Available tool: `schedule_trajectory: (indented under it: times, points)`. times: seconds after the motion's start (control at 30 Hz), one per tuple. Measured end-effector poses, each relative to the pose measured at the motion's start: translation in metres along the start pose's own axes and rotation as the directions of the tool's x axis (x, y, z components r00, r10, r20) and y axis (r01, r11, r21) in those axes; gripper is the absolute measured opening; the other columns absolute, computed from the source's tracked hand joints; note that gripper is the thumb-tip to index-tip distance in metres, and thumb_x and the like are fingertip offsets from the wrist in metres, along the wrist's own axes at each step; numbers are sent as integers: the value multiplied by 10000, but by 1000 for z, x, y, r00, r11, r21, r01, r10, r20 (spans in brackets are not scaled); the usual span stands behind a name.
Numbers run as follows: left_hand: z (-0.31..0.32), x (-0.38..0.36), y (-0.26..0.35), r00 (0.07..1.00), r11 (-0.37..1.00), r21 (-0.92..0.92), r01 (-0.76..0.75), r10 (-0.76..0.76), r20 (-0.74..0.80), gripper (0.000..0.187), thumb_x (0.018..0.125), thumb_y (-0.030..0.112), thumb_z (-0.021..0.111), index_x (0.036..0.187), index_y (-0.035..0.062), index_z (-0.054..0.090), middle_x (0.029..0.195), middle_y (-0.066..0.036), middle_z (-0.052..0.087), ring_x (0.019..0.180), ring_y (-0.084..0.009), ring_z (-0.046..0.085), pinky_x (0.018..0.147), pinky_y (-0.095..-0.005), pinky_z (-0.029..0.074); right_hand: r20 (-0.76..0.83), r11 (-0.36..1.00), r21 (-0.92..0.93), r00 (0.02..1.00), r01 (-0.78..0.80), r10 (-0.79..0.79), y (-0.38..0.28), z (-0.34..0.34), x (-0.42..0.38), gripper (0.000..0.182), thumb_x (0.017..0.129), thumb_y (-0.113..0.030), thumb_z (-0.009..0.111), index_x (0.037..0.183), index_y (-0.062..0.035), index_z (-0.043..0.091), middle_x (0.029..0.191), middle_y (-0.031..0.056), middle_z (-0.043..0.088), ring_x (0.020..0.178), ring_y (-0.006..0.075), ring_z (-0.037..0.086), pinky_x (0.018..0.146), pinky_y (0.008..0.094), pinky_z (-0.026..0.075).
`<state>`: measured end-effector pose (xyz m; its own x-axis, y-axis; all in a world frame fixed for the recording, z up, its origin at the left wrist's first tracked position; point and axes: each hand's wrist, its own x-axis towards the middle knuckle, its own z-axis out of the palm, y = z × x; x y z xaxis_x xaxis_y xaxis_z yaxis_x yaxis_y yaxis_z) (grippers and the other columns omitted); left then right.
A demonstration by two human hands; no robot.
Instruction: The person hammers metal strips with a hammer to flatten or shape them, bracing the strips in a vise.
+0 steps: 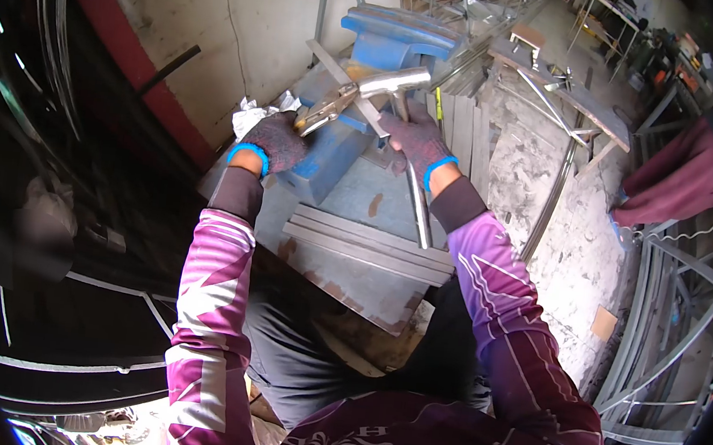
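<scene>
My left hand (277, 142), in a dark knit glove with a blue cuff, is closed around a pair of locking pliers (330, 107). Their jaws overlap a flat metal bar (332, 64) that slants across the blue bench vise (395, 39). My right hand (420, 137), gloved the same way, is closed on a shiny metal hammer (417, 204) close below its head. The lower end of the bar reaches the fingers of that hand. Under both hands is the metal bench top (350, 286), where several grey flat strips (372, 243) lie side by side.
Crumpled white material (261, 112) lies beside the left hand. More grey strips (466, 139) lie right of the vise. A low wooden bench (578, 102) stands farther right. Another person's maroon clothing (678, 176) shows at the right edge, above stacked metal bars (656, 320).
</scene>
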<state>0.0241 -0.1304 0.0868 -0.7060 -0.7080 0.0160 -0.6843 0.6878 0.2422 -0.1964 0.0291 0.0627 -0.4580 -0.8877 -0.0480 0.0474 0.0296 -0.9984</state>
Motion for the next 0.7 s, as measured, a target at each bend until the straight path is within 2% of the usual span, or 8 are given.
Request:
schedule_trajectory:
  times: [0.07, 0.13, 0.23, 0.3, 0.33, 0.43, 0.5, 0.7]
  points:
    - [2, 6, -2, 1000, 998, 64, 7, -8, 10, 428, 815, 304, 614, 1105, -4, 680, 942, -249, 714, 911, -407, 692, 834, -469, 530, -46, 999, 30, 998, 33, -32, 7, -15, -9, 370, 937, -282, 683, 1246, -100, 592, 660, 1, 487, 460, 107, 470, 359, 302, 450]
    - [-1, 10, 5, 1000, 980, 201, 9, -13, 19, 421, 825, 324, 619, 1067, -12, 694, 932, -254, 712, 904, -429, 688, 834, -474, 535, -91, 995, 71, 994, 70, -64, 12, -32, -17, 353, 947, -268, 674, 1246, -100, 591, 658, -3, 483, 472, 103, 474, 359, 303, 450]
    - [-8, 12, 12, 996, 994, 112, 12, -22, 89, 416, 819, 320, 621, 1058, -14, 689, 949, -267, 706, 923, -439, 686, 846, -489, 539, -190, 983, 145, 978, 110, -81, -1, -46, -40, 298, 979, -217, 631, 1251, -102, 589, 652, -12, 484, 502, 92, 483, 367, 292, 443]
    - [-7, 16, 9, 994, 993, 97, -64, 55, 99, 400, 815, 287, 621, 1061, -23, 681, 957, -277, 700, 925, -449, 678, 830, -492, 538, -258, 968, 130, 950, 215, -177, 0, -62, -37, 330, 980, -212, 631, 1286, -101, 580, 669, -8, 507, 522, 87, 495, 384, 281, 443]
    - [-8, 16, 10, 995, 995, 83, -51, 43, 92, 390, 812, 269, 616, 1058, -29, 674, 958, -281, 697, 928, -455, 672, 825, -491, 537, -261, 953, 12, 920, 304, -291, 9, -76, -26, 353, 974, -210, 638, 1305, -107, 575, 695, -4, 526, 538, 82, 500, 397, 278, 446]
    - [-5, 21, 5, 994, 990, 93, -105, 100, 53, 378, 797, 229, 609, 1051, -47, 655, 943, -286, 691, 916, -453, 664, 814, -479, 531, -343, 948, 71, 900, 310, -269, -1, -82, -33, 351, 964, -212, 646, 1295, -113, 579, 709, -7, 530, 559, 75, 504, 404, 280, 451]
    - [-6, 26, 8, 993, 996, 83, -33, 23, 120, 376, 787, 214, 614, 1049, -54, 650, 921, -284, 689, 890, -436, 667, 810, -463, 528, -353, 964, 103, 915, 247, -197, -4, -87, -39, 340, 961, -216, 646, 1280, -116, 582, 711, -8, 532, 559, 74, 503, 409, 282, 454]
    - [-10, 22, 13, 985, 992, 67, -104, 93, 144, 349, 787, 203, 643, 1022, -55, 661, 894, -269, 697, 850, -386, 685, 774, -444, 530, -367, 974, 97, 917, 207, -158, 1, -94, -40, 328, 971, -227, 639, 1275, -122, 576, 703, -5, 539, 531, 78, 499, 409, 285, 456]
